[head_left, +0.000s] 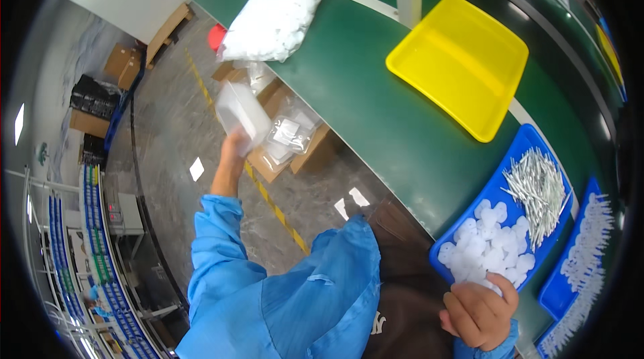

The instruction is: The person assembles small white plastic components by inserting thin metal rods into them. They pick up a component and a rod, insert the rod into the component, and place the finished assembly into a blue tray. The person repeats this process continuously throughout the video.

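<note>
A worker's left hand (235, 141) grips a clear tub (243, 112) out over cardboard boxes (285, 144) on the floor beside the green worktop (376, 111), while the right hand (477, 312) is curled around white caps at the near edge of a blue tray (513, 158). That tray holds white caps (486, 245) and metal pins (540, 188); beyond the right hand a yellow tray (459, 64) sits empty, and a bag (278, 17) of white pieces lies beyond the left. The tub appears mid-transfer, and bringing it to the worktop calls for a level carry.
</note>
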{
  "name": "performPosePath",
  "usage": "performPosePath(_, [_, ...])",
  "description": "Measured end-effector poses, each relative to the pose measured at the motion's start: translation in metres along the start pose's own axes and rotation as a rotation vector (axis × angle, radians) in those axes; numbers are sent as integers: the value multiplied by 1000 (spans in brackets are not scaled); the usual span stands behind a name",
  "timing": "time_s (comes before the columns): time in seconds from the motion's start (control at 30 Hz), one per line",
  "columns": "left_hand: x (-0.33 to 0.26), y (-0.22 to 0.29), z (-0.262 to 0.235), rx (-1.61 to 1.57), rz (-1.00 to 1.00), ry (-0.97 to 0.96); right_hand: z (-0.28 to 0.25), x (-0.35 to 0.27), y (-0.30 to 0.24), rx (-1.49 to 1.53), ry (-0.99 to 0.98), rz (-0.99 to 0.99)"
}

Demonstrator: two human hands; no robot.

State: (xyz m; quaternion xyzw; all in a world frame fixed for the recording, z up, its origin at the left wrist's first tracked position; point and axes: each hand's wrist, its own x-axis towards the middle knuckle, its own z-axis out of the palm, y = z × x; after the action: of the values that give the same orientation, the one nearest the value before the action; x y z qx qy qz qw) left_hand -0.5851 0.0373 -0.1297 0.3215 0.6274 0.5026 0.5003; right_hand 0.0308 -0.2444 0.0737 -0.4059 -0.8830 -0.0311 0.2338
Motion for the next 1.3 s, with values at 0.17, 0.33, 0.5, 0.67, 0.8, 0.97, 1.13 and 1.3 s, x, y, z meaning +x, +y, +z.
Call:
performPosePath(0.17, [16, -102, -13, 209, -257, 278, 10, -4, -16, 270, -44, 43])
performPosePath(0.33, [66, -105, 55, 318, -107, 114, 23, -29, -33, 386, -202, 168])
performPosePath(0.5, [117, -82, 164, 308, -70, 61, 29, -44, -65, 388, -315, 387])
performPosePath(0.67, [162, -88, 208, 631, -6, 282, 47, -63, -83, 300, -178, 526])
performPosePath(0.8, [181, -97, 243, 955, 184, 519, 70, -86, -95, 152, 19, 661])
performPosePath(0.97, [218, -98, 226, 1189, 401, 294, 67, -47, -78, 128, 139, 690])
performPosePath(1.13, [207, -99, 189, 1342, 609, 34, 40, -35, -62, 9, 177, 724])
performPosePath(1.3, [58, -46, 197, 1475, 683, -701, 7, -73, -67, -303, 233, 878])
